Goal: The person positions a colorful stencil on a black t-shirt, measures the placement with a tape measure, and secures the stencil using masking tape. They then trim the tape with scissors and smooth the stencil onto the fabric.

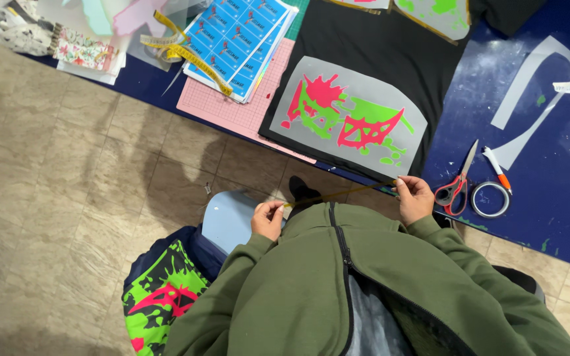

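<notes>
I hold a thin yellowish strip (341, 194) stretched between both hands in front of my olive green jacket. My left hand (268, 218) pinches its near end over the floor. My right hand (414, 198) pinches the other end at the edge of the dark blue table (549, 217). Just beyond the strip lies a black garment (364, 46) with a grey transfer sheet (349, 115) bearing a pink and green splash design.
Red-handled scissors (457, 184), a tape roll (491, 199) and an orange-tipped pen (497, 169) lie right of my right hand. A pink cutting mat (258, 109), blue sticker sheets (242, 39) and a yellow measuring tape (189, 56) sit at left. A printed bag (163, 293) rests on the tiled floor.
</notes>
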